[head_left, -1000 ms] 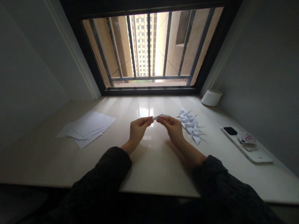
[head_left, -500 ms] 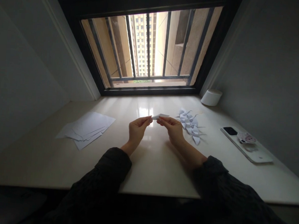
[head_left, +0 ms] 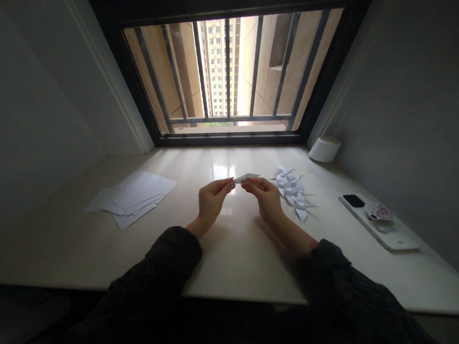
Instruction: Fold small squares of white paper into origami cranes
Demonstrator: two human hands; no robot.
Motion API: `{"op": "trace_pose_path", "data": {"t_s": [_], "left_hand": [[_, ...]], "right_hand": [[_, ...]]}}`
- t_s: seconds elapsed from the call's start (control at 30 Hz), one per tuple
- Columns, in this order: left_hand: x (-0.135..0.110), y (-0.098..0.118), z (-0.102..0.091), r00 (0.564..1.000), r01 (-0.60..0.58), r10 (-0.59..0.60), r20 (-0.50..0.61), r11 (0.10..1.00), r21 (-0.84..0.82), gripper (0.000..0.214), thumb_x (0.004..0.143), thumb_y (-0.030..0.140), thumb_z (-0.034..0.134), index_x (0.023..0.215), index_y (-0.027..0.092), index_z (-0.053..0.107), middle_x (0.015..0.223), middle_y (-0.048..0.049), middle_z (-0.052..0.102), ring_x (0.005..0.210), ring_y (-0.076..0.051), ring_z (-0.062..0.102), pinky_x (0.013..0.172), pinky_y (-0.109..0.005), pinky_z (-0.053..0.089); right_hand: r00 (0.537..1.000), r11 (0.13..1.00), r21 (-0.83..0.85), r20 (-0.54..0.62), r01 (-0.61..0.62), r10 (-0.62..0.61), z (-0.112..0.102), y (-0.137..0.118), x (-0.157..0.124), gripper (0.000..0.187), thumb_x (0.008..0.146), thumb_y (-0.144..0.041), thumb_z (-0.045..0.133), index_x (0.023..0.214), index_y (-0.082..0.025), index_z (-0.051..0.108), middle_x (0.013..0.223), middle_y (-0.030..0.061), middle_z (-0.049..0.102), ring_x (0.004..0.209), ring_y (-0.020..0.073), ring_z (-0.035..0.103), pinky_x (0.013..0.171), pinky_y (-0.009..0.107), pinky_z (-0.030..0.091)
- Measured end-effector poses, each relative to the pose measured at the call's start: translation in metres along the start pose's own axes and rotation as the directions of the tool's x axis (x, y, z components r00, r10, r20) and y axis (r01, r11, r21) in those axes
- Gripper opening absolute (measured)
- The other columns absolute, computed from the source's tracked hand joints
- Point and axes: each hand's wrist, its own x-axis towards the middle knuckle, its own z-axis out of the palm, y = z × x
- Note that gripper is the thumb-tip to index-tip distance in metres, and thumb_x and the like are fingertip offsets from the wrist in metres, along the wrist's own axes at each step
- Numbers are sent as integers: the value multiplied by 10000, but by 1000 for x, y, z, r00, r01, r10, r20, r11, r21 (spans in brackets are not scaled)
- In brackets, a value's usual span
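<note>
A small piece of folded white paper (head_left: 248,177) is held up between my two hands, over the middle of the pale sill. My left hand (head_left: 212,194) pinches its left tip between thumb and fingers. On the other side, my right hand (head_left: 266,195) grips it near the middle, and the fingers cover part of its lower edge. Just right of my right hand lies a cluster of folded paper cranes (head_left: 291,189). A loose stack of white paper sheets (head_left: 137,194) rests to the left, apart from my left hand.
A white phone (head_left: 386,227) with a round cartoon grip lies at the right. Behind it, a white cylindrical object (head_left: 325,149) stands against the wall by the window. The barred window (head_left: 228,77) closes off the back of the sill (head_left: 231,261).
Almost nothing differs. Both hands keep their pinch on the folded paper, with only a very slight shift of the fingers.
</note>
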Motion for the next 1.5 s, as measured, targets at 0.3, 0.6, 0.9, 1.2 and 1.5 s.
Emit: {"op": "trace_pose_path", "data": {"t_s": [0.3, 0.6, 0.9, 1.2, 1.5], "left_hand": [[0, 2, 1, 997, 78, -78, 7, 996, -30, 375, 653, 329, 775, 983, 164, 703, 820, -59, 737, 809, -193, 699, 837, -379, 537], [0, 3, 2, 997, 81, -81, 7, 996, -38, 374, 665, 372, 763, 943, 137, 678, 795, -82, 739, 776, -208, 709, 829, -388, 538], [-3, 5, 2, 999, 44, -44, -11, 999, -4, 332, 736, 414, 700, 925, 151, 629, 758, -80, 732, 765, -227, 714, 783, -380, 554], [0, 5, -3, 996, 84, -85, 39, 996, 10, 482, 806, 508, 592, 1170, 192, 574, 900, -84, 730, 850, -218, 704, 790, -352, 546], [0, 0, -2, 974, 152, -184, 132, 963, 224, 340, 682, 459, 725, 862, 171, 739, 826, -94, 736, 838, -228, 689, 674, -307, 534]], "right_hand": [[1000, 1000, -25, 2, 16, -15, -3, 2, 1, 217, 554, -332, 810, 656, -215, 660, 682, 7, 717, 682, 208, 687, 737, 390, 537], [1000, 1000, -19, 2, 6, -6, -6, 6, 5, 187, 565, -306, 811, 665, -211, 686, 676, 6, 717, 654, 187, 682, 715, 363, 535], [1000, 1000, -9, -2, 6, -6, -4, 5, 2, 229, 561, -333, 819, 720, -209, 711, 751, 19, 732, 653, 184, 685, 745, 383, 546], [992, 984, -128, 30, 126, -123, -7, 1, 5, 190, 653, -353, 752, 777, -217, 705, 751, 9, 714, 686, 173, 672, 774, 374, 547], [966, 910, -324, 115, 258, -233, -9, -1, 5, 320, 636, -362, 773, 777, -233, 516, 614, -43, 636, 608, 172, 655, 655, 322, 523]]}}
